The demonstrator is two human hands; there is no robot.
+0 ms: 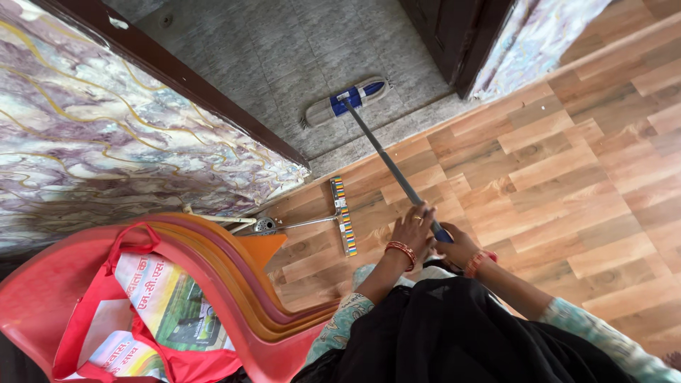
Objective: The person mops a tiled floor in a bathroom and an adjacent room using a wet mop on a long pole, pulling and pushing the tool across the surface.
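Both your hands are clenched on the mop handle: your left hand higher on the shaft, your right hand just behind it at the blue sleeve. The flat mop head lies on the grey tiled floor past the doorway, well ahead of you. The wooden floor shows no wet trace I can tell. A squeegee lies beside stacked red chairs.

A home, at a doorway between rooms.
Wood-look plank flooring met grey floor tiles; marble-patterned wall panels and stacked plastic chairs stood nearby.
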